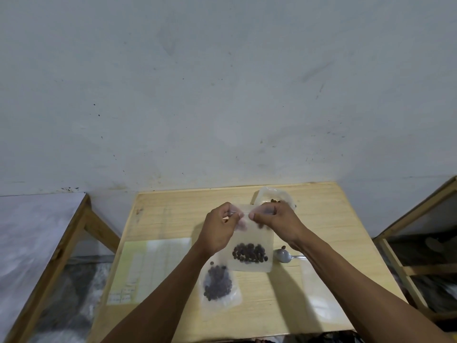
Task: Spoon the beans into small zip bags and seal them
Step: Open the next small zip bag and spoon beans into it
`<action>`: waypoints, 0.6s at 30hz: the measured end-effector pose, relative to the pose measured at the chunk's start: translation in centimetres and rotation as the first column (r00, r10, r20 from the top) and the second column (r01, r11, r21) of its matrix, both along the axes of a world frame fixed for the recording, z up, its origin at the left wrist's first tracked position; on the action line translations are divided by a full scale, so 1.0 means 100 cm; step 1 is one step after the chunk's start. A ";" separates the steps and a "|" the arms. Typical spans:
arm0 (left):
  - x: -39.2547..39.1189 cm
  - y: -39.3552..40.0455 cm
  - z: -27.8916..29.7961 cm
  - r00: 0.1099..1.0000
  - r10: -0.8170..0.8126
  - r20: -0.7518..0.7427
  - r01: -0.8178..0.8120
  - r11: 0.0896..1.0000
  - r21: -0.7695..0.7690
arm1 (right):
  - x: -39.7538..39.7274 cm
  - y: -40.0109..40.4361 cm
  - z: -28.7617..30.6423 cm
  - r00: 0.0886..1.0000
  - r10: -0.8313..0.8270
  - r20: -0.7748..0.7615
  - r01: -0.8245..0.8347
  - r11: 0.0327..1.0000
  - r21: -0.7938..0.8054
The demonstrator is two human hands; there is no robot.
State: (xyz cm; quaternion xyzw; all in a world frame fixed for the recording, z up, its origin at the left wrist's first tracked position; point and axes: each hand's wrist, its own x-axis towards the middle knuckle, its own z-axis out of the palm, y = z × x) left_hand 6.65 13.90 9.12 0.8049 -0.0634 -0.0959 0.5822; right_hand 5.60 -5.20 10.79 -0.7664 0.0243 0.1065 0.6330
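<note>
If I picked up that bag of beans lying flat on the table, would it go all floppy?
Probably. The filled zip bag looks like thin clear plastic, so it should sag. Its beans sit loose, so they would likely slide to the bottom. It seems light.

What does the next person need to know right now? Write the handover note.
Left hand and right hand both pinch the top edge of the held zip bag, lifted above the table, with beans settled at its bottom.
A filled bag lies flat on the table nearer the person; whether it is sealed cannot be told.
The spoon lies to the right, one loose bean beside it.
The supply bag at the back holds few beans.
Left: finish pressing the held bag's seal, set it down.
</note>
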 end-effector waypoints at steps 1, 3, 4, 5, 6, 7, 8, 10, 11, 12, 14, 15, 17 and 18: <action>-0.001 0.001 0.000 1.000 0.003 0.012 -0.004 1.000 0.013 | -0.001 0.001 0.000 1.000 -0.010 0.008 0.010 1.000 -0.003; -0.003 0.001 0.001 0.999 0.020 0.036 -0.021 0.999 0.033 | -0.002 0.003 -0.001 1.000 -0.028 0.011 0.028 1.000 -0.004; -0.004 0.002 0.001 0.998 0.033 0.053 -0.035 0.999 0.038 | -0.003 0.005 -0.001 1.000 -0.031 0.004 0.031 1.000 0.000; -0.005 0.002 0.001 0.997 0.049 0.063 -0.051 0.998 0.036 | -0.003 0.006 -0.002 0.999 -0.033 -0.011 0.033 0.999 0.013; -0.006 0.003 0.001 0.995 0.074 0.063 -0.076 0.997 0.021 | -0.004 0.007 -0.004 0.998 -0.044 -0.035 0.045 0.998 0.039; -0.007 0.005 0.001 0.993 0.107 0.048 -0.107 0.994 -0.011 | -0.005 0.006 -0.007 0.995 -0.063 -0.073 0.069 0.995 0.077; -0.008 0.007 0.001 0.990 0.139 0.032 -0.138 0.990 -0.035 | -0.006 0.006 -0.009 0.990 -0.087 -0.113 0.100 0.988 0.117; -0.009 0.013 -0.002 0.984 0.178 0.015 -0.177 0.983 -0.053 | -0.008 0.004 -0.014 0.982 -0.109 -0.155 0.133 0.979 0.156; -0.011 0.016 -0.004 0.984 0.180 -0.010 -0.180 0.981 -0.068 | -0.010 0.005 -0.016 0.982 -0.111 -0.152 0.135 0.979 0.156; -0.014 0.018 -0.005 0.983 0.178 -0.051 -0.183 0.978 -0.102 | -0.011 0.007 -0.016 0.983 -0.118 -0.142 0.140 0.977 0.159; -0.020 0.019 -0.006 0.979 0.158 -0.132 -0.181 0.966 -0.186 | -0.011 0.013 -0.015 0.980 -0.156 -0.127 0.176 0.971 0.163; -0.024 0.020 -0.005 0.977 0.137 -0.163 -0.171 0.962 -0.215 | -0.010 0.017 -0.015 0.976 -0.180 -0.119 0.199 0.966 0.166; -0.031 0.023 -0.006 0.970 0.084 -0.230 -0.144 0.955 -0.258 | -0.007 0.024 -0.015 0.966 -0.231 -0.114 0.248 0.952 0.177; -0.035 0.024 -0.007 0.959 0.060 -0.275 -0.137 0.953 -0.271 | -0.007 0.028 -0.015 0.960 -0.254 -0.115 0.272 0.944 0.188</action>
